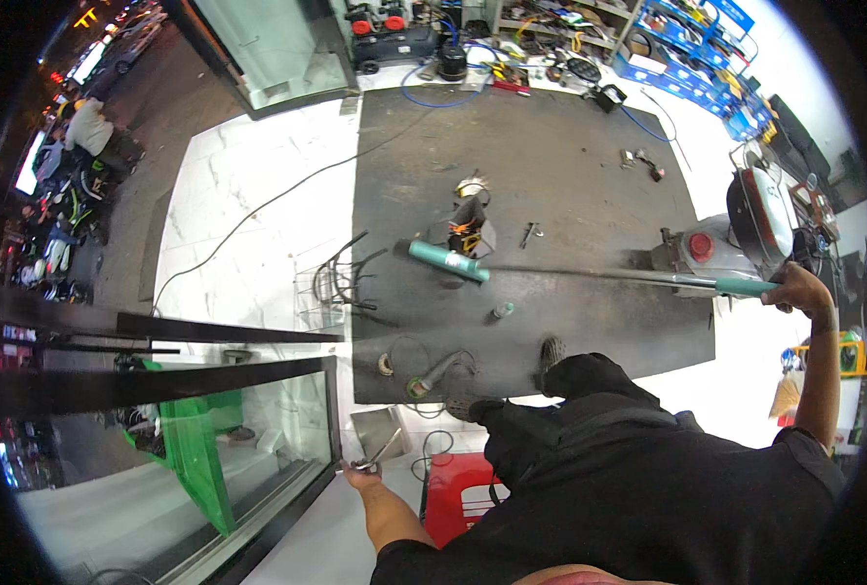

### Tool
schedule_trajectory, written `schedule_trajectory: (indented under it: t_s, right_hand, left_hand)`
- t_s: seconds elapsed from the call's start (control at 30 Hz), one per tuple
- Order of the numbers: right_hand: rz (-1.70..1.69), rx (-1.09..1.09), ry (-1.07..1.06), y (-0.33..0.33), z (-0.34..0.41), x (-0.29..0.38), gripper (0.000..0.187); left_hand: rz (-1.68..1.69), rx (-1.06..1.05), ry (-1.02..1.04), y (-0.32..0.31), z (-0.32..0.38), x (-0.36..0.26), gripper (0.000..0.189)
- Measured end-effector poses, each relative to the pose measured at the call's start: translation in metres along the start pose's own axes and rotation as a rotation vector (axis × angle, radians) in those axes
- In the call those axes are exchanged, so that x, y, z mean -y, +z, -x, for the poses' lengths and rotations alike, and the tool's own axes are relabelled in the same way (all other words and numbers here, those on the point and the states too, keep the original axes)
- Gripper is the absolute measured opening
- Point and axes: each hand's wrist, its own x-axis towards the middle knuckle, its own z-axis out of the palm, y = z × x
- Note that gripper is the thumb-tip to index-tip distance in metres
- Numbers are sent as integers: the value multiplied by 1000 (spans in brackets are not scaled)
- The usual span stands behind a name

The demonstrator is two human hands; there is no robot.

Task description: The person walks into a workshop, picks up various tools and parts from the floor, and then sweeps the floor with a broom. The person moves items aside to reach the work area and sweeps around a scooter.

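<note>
My right hand [799, 290], out at the right, is closed around the teal grip [744, 286] of a long-handled broom-like floor tool. Its metal pole [609, 273] runs left to a teal head [448, 261], which lies over the dark mat. Down at the lower left, my left hand [364, 475] grips a thin metal handle [388, 446]. A silvery pan-like piece [379, 430] is just beyond it; whether the two are joined I cannot tell. Beside the teal head sits a dark plastic part [470, 227] with orange wires. A small bottle [504, 311] is on the mat nearer me.
A motor scooter [759, 219] stands at right. Metal tools [530, 234], a black tubular rack [346, 281] and an exhaust-like pipe [441, 373] lie about the mat [521, 146]. A cable [258, 208] crosses the tiles. A glass door [280, 424] is at left, a red stool [452, 482] below.
</note>
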Motion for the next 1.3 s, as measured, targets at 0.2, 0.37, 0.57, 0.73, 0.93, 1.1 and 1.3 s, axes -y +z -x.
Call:
schedule_trajectory:
  t_s: [0.2,0.37,0.57,0.73,0.93,1.1,1.3]
  right_hand:
    - [-110,39,226,-6,-78,-80,41]
    - [-37,142,150,11,-220,-114,28]
    - [126,209,82,61,-418,-175,19]
    - [-503,501,278,123,-471,-249,22]
    - [-1369,358,509,84,-388,-255,5]
    - [-1548,164,577,77,-396,-208,38]
    - [-793,-181,695,166,-621,-176,49]
  left_hand:
    - [170,-153,-57,50,112,7,78]
    - [-28,-285,99,126,230,27,76]
    - [-148,-136,123,313,404,76,50]
    - [-54,88,173,461,511,99,32]
    - [47,277,223,619,603,113,40]
    - [-177,404,194,775,640,148,40]
    - [-505,515,181,988,614,192,43]
